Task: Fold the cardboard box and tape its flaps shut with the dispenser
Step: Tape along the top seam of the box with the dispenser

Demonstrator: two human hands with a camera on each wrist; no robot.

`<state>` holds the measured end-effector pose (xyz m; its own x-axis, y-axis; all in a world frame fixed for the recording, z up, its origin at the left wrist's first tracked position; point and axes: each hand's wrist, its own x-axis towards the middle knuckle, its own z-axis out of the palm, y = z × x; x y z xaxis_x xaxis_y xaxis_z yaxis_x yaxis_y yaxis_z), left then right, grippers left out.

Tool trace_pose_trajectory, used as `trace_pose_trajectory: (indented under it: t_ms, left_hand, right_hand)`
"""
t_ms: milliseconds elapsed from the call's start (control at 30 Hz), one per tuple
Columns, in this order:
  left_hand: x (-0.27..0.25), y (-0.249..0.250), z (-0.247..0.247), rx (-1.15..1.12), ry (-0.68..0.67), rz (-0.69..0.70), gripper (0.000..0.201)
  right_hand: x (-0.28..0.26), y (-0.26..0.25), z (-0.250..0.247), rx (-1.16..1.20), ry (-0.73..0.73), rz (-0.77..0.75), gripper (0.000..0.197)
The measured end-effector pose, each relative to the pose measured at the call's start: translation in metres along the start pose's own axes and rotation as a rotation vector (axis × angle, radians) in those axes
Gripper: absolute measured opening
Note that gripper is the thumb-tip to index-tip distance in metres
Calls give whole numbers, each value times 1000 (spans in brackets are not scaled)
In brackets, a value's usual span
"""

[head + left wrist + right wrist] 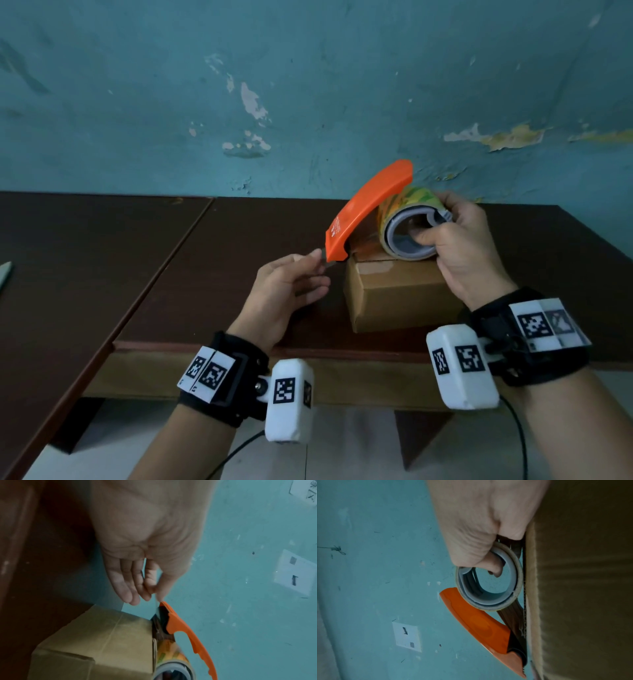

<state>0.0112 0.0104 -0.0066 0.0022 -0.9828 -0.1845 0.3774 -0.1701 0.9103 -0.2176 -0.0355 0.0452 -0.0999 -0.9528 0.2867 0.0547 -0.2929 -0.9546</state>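
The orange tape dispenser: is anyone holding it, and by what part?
Yes. The right hand grips the tape dispenser by its roll, thumb inside the core. The left hand pinches the tape end at its nose.

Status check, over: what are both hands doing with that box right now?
Left hand pinching the tape end at the orange dispenser nose. Right hand gripping the tape roll atop the cardboard box. Nothing blocking.
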Motion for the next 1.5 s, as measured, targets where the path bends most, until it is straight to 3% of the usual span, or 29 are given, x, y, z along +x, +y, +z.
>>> trace_pose_trajectory:
  t_ms: [333,500,600,700,967,1200,1367,1500]
  left_hand:
    - [-13,-4,-7,-30,-69,-201,16]
    - [-14,2,-5,-100,-169,-123,17]
    - [-17,1,-2,-79,-235,-80,20]
    - [-17,-2,-3,-56,-215,-106,20]
    - [-11,-11,-1,32,-180,-94,30]
    - [-9,-9,0,14,-193,-127,21]
    - [-6,-12,5,156,-156,-117,38]
    - [-7,-12,7,181,-144,-119,38]
  right_hand:
    - [-6,-7,4,73,19,-12,44]
    - [1,-3,0,192,86,44,38]
    - [4,-1,-4,294,88,83,47]
    - [3,-4,-4,277,59,71,42]
    - [-2,-7,-6,297,-3,62,53]
    - [0,-5,-6,325,24,63,46]
    - [-1,-5,-6,317,30,45,46]
    - [-1,-3,-7,307,46,34,47]
